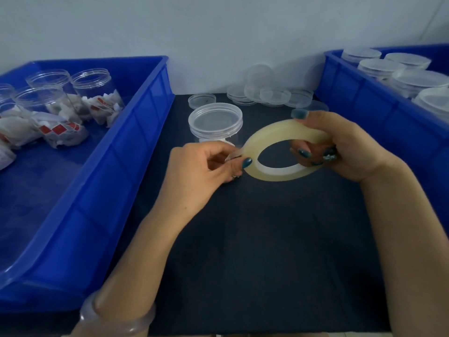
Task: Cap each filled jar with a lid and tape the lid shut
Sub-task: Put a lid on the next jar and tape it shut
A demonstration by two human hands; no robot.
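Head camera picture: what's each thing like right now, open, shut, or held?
Middle jar, lid on, upright.
Tape roll, held by right hand.
Tape end, peeled off, pinched by left hand.
Left-bin jars, open, filled.
Right-bin jars, lids on.
Loose lids, piled up.

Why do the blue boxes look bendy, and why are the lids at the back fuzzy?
Head view: the wide-angle lens bows the left bin and right bin near the edges; the clear lids blur into the pale wall; the tape roll in the middle is sharper; lighting is soft, no hard shadows.
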